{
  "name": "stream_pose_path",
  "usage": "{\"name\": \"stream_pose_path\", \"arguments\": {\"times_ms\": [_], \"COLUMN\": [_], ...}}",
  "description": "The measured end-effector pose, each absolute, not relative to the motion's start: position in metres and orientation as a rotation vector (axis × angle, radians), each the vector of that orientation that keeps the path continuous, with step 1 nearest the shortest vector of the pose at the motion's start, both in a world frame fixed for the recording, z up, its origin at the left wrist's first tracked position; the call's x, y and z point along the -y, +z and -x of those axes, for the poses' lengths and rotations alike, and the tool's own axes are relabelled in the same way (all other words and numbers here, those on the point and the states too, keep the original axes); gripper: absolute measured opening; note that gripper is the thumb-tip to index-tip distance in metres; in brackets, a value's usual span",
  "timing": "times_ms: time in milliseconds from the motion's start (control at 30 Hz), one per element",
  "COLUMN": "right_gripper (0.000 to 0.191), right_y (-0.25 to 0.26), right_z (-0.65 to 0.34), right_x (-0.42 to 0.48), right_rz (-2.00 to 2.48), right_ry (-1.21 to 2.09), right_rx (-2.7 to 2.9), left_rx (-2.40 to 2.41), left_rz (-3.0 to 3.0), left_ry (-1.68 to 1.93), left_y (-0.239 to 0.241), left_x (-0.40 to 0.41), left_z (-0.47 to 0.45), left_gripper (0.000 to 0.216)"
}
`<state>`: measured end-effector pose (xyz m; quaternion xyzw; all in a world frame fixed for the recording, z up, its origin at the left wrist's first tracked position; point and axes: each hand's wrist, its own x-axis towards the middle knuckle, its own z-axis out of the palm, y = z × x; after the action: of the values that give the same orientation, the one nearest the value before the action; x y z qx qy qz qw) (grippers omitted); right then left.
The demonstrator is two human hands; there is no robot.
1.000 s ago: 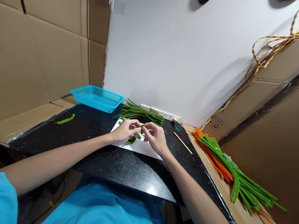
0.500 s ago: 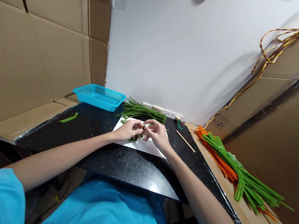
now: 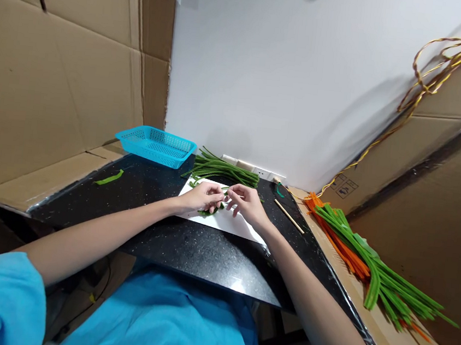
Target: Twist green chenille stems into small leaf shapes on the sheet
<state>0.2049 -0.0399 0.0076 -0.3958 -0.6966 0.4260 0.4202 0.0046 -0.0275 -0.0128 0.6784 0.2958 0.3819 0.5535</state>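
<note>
The left hand [image 3: 202, 198] and right hand [image 3: 249, 206] are sitting nearly tip to tip over the sheet [image 3: 245, 230], likely for fine control — whether either is pinching anything, one cannot tell. A green piece [image 3: 205, 212] is lying under the left; stems [image 3: 226, 170] are resting behind, probably for easy reach.

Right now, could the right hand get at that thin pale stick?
Probably yes: the stick lies in the open on the black tabletop, just right of the right hand, and nothing tall stands between them.
</note>
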Motion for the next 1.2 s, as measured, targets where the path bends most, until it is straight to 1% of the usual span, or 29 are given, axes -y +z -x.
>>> {"name": "stream_pose_path", "arguments": {"times_ms": [100, 200, 333, 400, 500, 567, 633, 733, 900, 1033, 1200], "right_gripper": [0.046, 0.044, 0.041, 0.04, 0.04, 0.041, 0.043, 0.044, 0.044, 0.044, 0.044], "right_y": [0.01, 0.014, 0.017, 0.014, 0.008, 0.006, 0.008, 0.014, 0.023, 0.022, 0.014], "right_z": [-0.206, -0.205, -0.205, -0.206, -0.207, -0.207, -0.208, -0.207, -0.202, -0.2, -0.2], "right_x": [0.041, 0.045, 0.048, 0.047, 0.043, 0.041, 0.041, 0.044, 0.053, 0.055, 0.051], "right_rz": [1.016, 0.996, 0.992, 1.013, 1.065, 1.076, 1.055, 1.005, 0.972, 1.017, 0.949], "right_ry": [1.057, 1.14, 1.318, 1.385, 1.403, 1.364, 1.305, 1.185, 1.074, 1.077, 1.086], "right_rx": [1.793, 1.777, 1.71, 1.688, 1.686, 1.697, 1.696, 1.68, 1.674, 1.651, 1.623], "left_rx": [-0.697, -0.697, -0.755, -0.726, -0.695, -0.729, -0.801, -0.886, -0.704, -0.689, -0.724], "left_rz": [-1.642, -1.761, -2.288, -2.61, -2.843, -2.823, -2.671, -2.283, -1.836, -1.746, -1.878], "left_ry": [0.908, 0.951, 1.041, 0.954, 0.784, 0.777, 0.884, 1.09, 1.124, 1.114, 1.146], "left_y": [-0.013, -0.012, -0.005, -0.002, -0.001, -0.002, -0.003, -0.004, -0.004, -0.007, -0.011], "left_x": [0.028, 0.031, 0.038, 0.04, 0.038, 0.037, 0.036, 0.035, 0.033, 0.031, 0.029], "left_z": [-0.005, -0.004, 0.0, 0.002, 0.004, 0.004, 0.005, 0.004, -0.001, -0.004, -0.003], "left_gripper": [0.03, 0.026, 0.016, 0.009, 0.019, 0.017, 0.012, 0.018, 0.022, 0.022, 0.019]}}
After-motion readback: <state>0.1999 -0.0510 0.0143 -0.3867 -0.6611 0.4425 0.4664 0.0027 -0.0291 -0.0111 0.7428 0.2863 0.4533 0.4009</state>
